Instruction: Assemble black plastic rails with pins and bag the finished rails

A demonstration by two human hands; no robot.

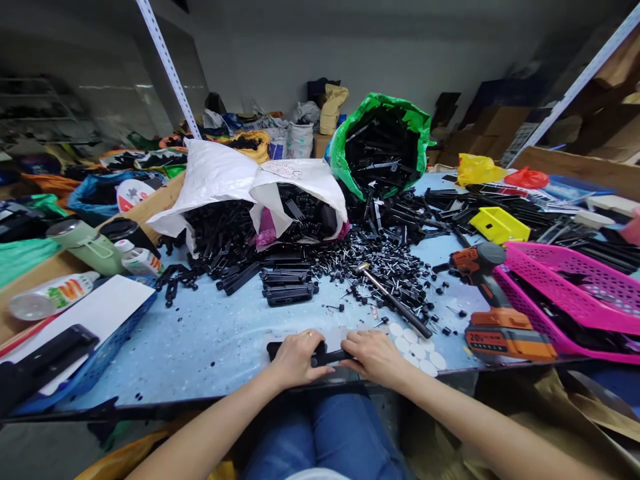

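Observation:
Near the front edge of the blue table, both my hands grip one long black plastic part point(333, 357). My left hand point(299, 357) is wrapped round its left portion, and a black end sticks out to the left of the fingers. My right hand point(376, 355) closes on the right end, which its fingers partly hide. White round discs point(419, 349) lie just right of my right hand. A hammer point(395, 300) rests behind that hand, its head pointing away from me. Several similar black parts point(287, 287) are stacked behind my left hand.
Black-headed screws point(385, 263) are heaped mid-table. Two white sacks point(215, 173) and a green sack point(340, 157) spill black parts. An orange cordless drill point(505, 333) and a pink basket point(575, 267) stand right. Bottles point(55, 293) and a blue tray point(120, 333) occupy the left.

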